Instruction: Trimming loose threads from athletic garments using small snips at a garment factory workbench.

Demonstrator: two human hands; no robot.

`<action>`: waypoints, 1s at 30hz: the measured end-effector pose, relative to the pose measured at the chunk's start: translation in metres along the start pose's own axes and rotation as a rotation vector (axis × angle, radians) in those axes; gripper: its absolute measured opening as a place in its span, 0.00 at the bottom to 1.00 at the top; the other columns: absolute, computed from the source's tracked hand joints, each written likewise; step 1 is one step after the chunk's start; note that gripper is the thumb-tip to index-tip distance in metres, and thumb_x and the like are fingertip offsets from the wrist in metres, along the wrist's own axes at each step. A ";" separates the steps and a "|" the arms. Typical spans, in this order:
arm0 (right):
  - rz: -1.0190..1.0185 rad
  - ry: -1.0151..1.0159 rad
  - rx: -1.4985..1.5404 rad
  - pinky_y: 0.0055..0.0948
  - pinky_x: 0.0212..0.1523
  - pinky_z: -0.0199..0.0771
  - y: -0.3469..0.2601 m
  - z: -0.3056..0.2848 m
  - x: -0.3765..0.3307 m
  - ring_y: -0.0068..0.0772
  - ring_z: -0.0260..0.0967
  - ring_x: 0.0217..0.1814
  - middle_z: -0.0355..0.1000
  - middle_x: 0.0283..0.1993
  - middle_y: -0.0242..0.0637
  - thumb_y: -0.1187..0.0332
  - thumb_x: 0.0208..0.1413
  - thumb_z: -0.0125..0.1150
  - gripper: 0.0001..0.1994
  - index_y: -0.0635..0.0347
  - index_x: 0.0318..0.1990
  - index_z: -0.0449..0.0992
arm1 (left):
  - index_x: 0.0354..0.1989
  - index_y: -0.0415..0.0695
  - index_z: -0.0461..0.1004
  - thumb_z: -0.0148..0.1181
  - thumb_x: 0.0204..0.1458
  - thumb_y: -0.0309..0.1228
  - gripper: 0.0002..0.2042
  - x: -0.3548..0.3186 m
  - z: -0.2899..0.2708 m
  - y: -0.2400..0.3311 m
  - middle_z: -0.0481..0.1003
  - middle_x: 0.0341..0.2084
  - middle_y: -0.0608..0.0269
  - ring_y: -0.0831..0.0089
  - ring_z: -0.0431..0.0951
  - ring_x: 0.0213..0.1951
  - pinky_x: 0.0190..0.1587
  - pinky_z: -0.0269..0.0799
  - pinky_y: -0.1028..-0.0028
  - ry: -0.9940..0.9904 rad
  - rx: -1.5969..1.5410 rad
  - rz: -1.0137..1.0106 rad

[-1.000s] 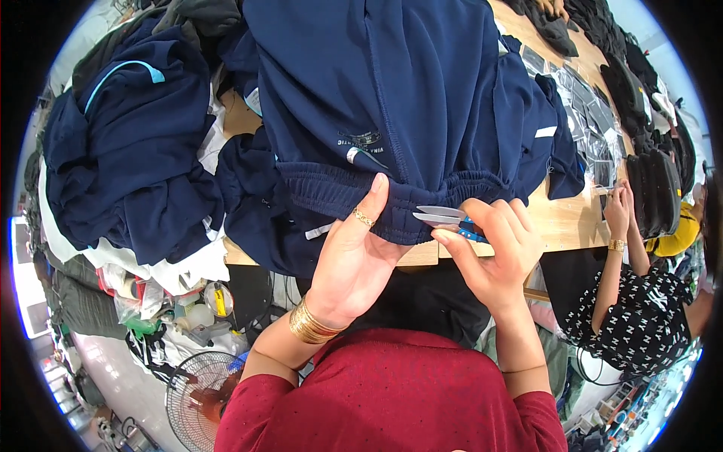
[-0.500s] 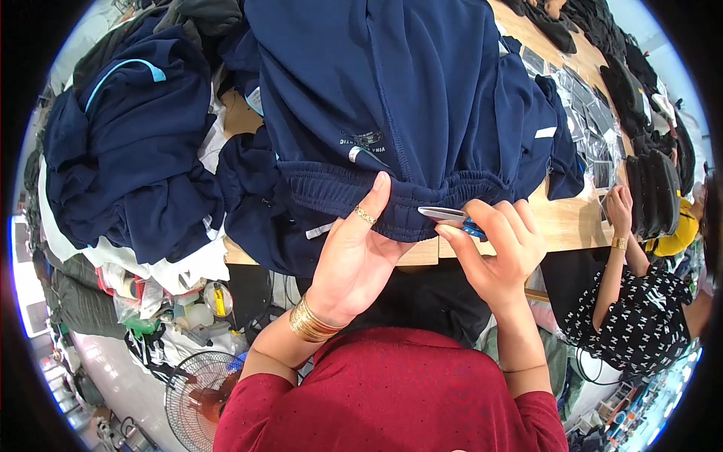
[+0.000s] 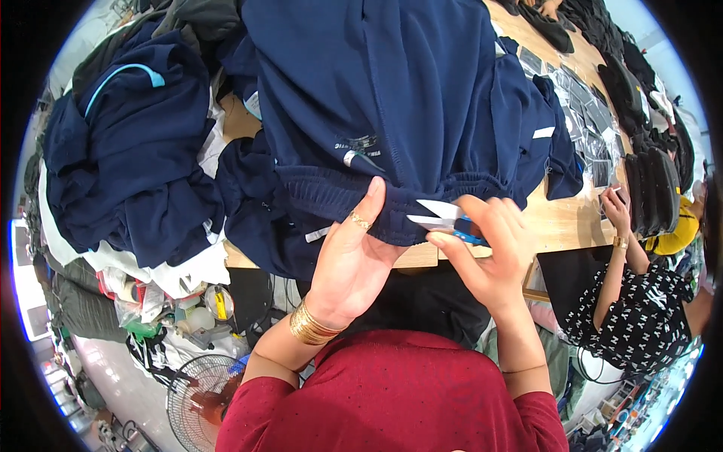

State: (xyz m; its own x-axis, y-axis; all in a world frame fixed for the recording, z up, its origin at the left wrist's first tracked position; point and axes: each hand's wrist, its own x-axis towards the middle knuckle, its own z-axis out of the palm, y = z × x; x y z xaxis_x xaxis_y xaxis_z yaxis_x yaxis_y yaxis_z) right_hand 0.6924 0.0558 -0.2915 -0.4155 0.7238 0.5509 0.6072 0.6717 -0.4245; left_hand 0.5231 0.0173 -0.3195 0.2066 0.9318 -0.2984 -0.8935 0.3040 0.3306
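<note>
Navy blue trousers [image 3: 429, 90] lie spread before me, their gathered elastic waistband [image 3: 320, 190] toward me. My left hand [image 3: 346, 264] grips the waistband, thumb on top and the other fingers hidden under the cloth. In my right hand [image 3: 493, 245] is a small pair of thread snips [image 3: 444, 216] with silvery blades and blue handles. The blades are spread apart and point left, over the waistband just right of my left thumb. Whether a thread lies between them is too small to tell.
A heap of navy garments [image 3: 143, 151] sits at the left. On the wooden table [image 3: 565, 222] at the right are dark packets in clear plastic [image 3: 587, 113] and black folded items [image 3: 654, 192]. A co-worker's hand [image 3: 617, 207] is at the right edge. A fan [image 3: 203, 399] stands lower left.
The snips' blades have gone from closed to spread apart, and my right hand has shifted slightly left. My left hand stays on the waistband, moved a touch left.
</note>
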 end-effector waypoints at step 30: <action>0.734 0.389 0.288 0.17 0.35 0.64 0.178 -0.002 -0.062 0.15 0.64 0.33 0.72 0.31 0.29 0.67 0.59 0.54 0.10 0.64 0.38 0.77 | 0.48 0.39 0.69 0.53 0.57 0.26 0.12 0.013 -0.080 0.013 0.72 0.46 0.58 0.68 0.71 0.51 0.59 0.61 0.66 -0.002 0.383 0.289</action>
State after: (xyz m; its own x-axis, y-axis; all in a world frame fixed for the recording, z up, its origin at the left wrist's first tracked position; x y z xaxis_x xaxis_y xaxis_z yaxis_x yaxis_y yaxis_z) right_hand 0.8278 0.1300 -0.3999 0.3047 0.9188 0.2510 0.4142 0.1095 -0.9036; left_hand 0.4823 0.0171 -0.3904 -0.0278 0.9892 -0.1442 -0.7029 0.0832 0.7064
